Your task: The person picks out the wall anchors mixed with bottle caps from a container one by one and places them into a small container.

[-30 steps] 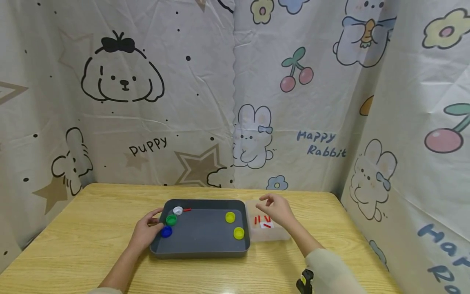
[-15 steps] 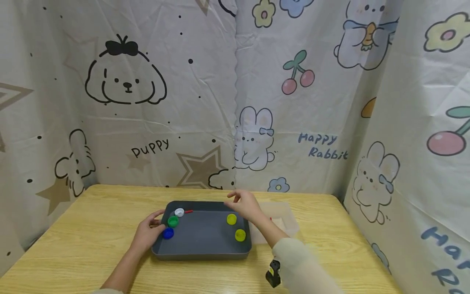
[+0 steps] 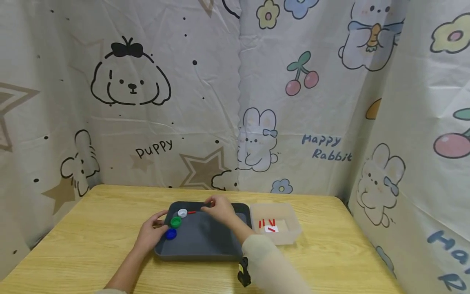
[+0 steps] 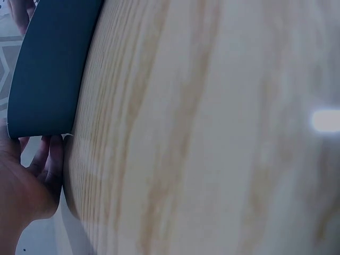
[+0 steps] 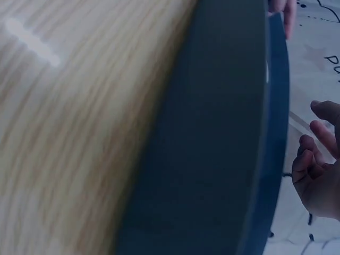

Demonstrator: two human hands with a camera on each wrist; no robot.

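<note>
A dark grey tray (image 3: 205,241) lies on the table. My left hand (image 3: 148,234) grips its left rim, thumb on top and fingers along the outer wall; the left wrist view has the same hand (image 4: 32,186) at the tray's end. Near that rim inside are a white cap (image 3: 182,213), a green cap (image 3: 176,222) and a blue cap (image 3: 171,234). One red stick (image 3: 191,212) lies beside the white cap. Over the tray's far middle is my right hand (image 3: 220,209), fingers loosely bent and apart, nothing seen between them.
A translucent box (image 3: 291,237) stands against the tray's right side, with several red sticks (image 3: 271,222) and a white patch at its bottom. My right forearm covers the tray's right part. A printed curtain (image 3: 205,122) hangs behind the wooden table (image 3: 330,253).
My right hand has moved left from above the box to over the tray's far middle. The yellow caps are now hidden behind that arm. The left hand stays on the rim.
</note>
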